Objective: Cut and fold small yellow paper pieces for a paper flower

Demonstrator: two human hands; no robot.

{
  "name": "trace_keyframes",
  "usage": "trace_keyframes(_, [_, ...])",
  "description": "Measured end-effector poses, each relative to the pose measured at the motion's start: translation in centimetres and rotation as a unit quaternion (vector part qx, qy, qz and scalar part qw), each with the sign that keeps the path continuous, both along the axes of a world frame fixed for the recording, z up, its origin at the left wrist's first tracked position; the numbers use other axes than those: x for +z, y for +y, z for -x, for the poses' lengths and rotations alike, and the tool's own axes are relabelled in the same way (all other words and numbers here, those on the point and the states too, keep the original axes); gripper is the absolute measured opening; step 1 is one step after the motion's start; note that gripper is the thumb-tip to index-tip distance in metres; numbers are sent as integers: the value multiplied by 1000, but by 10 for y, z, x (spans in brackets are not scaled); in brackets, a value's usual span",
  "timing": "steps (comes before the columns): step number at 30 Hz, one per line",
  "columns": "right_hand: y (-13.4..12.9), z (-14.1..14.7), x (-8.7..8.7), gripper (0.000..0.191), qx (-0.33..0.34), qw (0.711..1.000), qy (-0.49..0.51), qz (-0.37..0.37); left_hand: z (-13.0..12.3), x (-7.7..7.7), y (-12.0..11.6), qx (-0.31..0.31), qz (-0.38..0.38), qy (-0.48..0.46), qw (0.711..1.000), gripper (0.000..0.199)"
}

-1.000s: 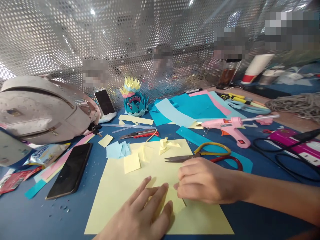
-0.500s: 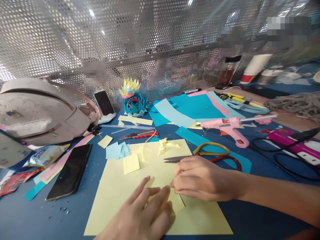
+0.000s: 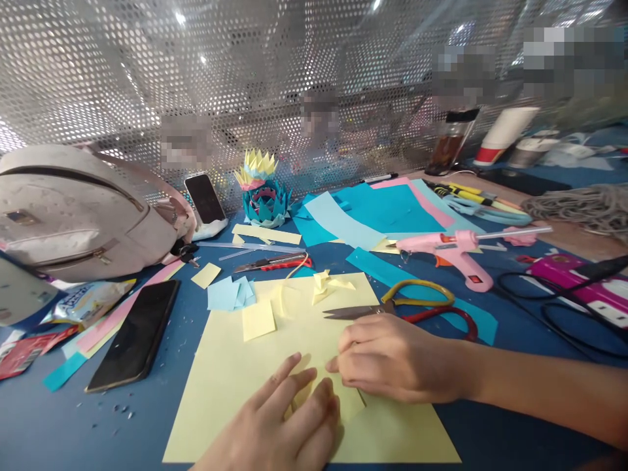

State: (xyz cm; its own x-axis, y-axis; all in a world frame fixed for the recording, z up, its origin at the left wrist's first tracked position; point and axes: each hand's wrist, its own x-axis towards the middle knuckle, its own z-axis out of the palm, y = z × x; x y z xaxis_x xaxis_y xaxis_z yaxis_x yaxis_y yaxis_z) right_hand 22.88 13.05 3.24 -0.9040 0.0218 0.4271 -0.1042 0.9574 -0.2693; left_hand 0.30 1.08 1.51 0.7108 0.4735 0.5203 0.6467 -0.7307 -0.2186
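Observation:
A large yellow sheet (image 3: 216, 392) lies on the blue table, with a small yellow paper piece (image 3: 352, 400) on it. Fingers bent, my left hand (image 3: 284, 415) rests over the small piece and partly covers it. My right hand (image 3: 392, 356) is curled closed at that piece's upper edge; what its fingertips pinch is hidden. Just beyond my right hand are scissors (image 3: 419, 293) with yellow and red handles. A yellow square (image 3: 259, 320) and folded yellow pieces (image 3: 324, 285) lie on the sheet's far part, beside light blue squares (image 3: 228, 294).
A pink glue gun (image 3: 449, 248), a red cutter (image 3: 279, 262) and a blue and yellow paper model (image 3: 265, 199) stand or lie beyond the sheet. On the left are a black phone (image 3: 135, 340) and a bag (image 3: 93, 209); a purple power strip (image 3: 583, 284) is at right.
My left fingers have shifted slightly over the small paper, and a fingertip of my right hand shows more clearly. The whole view has moved a little.

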Motion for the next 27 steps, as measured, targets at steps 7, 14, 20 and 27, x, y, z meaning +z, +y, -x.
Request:
trace_keyframes(7, [1, -4, 9, 26, 3, 997, -36, -68, 0, 1, 2, -6, 1, -8, 1000, 24])
trace_keyframes(14, [-5, -2, 5, 20, -56, 998, -16, -5, 0, 3, -1, -16, 21, -35, 999, 23])
trace_keyframes(20, [-15, 10, 6, 21, -171, 973, -73, 139, -3, 5, -4, -1, 16, -66, 998, 24])
trace_keyframes(27, [-18, 14, 1, 23, -195, 957, -65, 203, 1, 9, -5, -26, 19, -32, 999, 26])
